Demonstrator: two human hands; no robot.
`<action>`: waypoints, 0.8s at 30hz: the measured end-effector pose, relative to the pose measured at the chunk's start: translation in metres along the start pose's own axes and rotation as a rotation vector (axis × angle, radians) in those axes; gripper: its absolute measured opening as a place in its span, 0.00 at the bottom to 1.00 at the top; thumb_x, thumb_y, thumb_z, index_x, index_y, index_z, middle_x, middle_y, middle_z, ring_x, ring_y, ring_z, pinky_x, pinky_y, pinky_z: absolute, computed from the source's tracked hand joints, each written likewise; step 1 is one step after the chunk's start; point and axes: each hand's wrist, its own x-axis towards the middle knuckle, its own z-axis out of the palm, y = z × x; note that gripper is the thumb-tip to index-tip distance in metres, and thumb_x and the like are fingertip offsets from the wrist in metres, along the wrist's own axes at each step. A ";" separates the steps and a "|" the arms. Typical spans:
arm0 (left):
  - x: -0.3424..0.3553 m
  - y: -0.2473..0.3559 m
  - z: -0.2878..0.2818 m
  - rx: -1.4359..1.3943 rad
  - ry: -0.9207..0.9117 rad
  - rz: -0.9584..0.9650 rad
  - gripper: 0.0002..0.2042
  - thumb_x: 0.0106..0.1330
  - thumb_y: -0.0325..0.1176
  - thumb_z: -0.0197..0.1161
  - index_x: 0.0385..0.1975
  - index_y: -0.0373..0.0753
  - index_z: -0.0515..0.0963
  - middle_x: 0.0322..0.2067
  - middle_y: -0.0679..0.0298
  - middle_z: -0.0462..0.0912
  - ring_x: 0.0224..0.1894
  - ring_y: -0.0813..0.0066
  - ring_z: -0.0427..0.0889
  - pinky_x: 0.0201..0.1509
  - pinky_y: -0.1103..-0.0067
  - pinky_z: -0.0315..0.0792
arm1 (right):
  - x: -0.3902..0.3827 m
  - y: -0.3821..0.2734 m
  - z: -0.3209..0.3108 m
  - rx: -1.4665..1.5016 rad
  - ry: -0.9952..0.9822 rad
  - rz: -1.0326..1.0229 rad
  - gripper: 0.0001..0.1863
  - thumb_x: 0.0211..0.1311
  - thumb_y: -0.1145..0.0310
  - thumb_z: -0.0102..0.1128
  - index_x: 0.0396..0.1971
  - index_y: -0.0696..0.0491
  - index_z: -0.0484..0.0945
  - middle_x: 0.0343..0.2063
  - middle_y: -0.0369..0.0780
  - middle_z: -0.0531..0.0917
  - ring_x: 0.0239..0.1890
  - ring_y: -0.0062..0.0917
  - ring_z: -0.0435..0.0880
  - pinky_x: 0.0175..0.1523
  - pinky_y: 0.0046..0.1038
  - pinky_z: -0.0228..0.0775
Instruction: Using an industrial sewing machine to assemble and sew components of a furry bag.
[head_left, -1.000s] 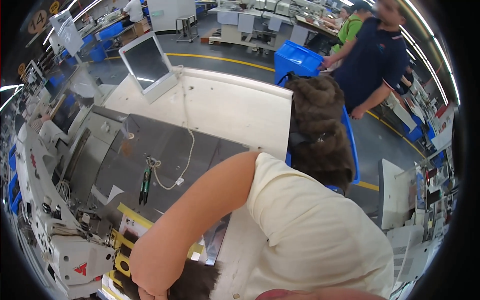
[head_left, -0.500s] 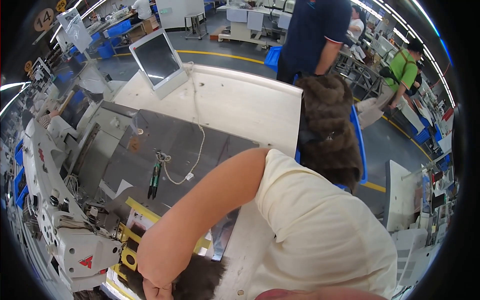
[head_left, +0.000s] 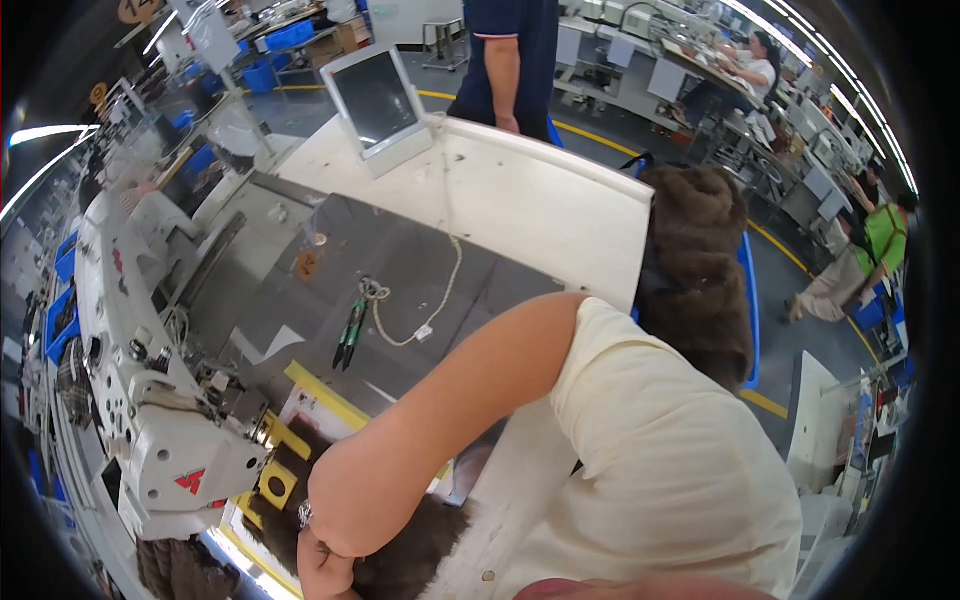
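Brown fur [head_left: 415, 550] under right hand [head_left: 355, 510], edge beside white tabletop [head_left: 515, 465]

And there's the plain cream short sleeve [head_left: 680, 430], loosely creased, its hem crossing the bare arm [head_left: 450, 410]

I watch through a head-worn fisheye looking down, close over the cream sleeve [head_left: 675, 430], with brown fur [head_left: 415, 545] low in view. It faces out across the table [head_left: 540, 210] to the floor [head_left: 777, 335] beyond.
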 end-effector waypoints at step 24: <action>0.007 0.030 -0.006 -0.088 -0.312 -0.047 0.08 0.68 0.31 0.66 0.38 0.33 0.79 0.29 0.69 0.81 0.32 0.82 0.75 0.37 0.79 0.71 | 0.002 -0.008 0.000 -0.080 0.013 -0.066 0.07 0.56 0.71 0.58 0.24 0.61 0.77 0.21 0.43 0.81 0.20 0.32 0.84 0.23 0.32 0.74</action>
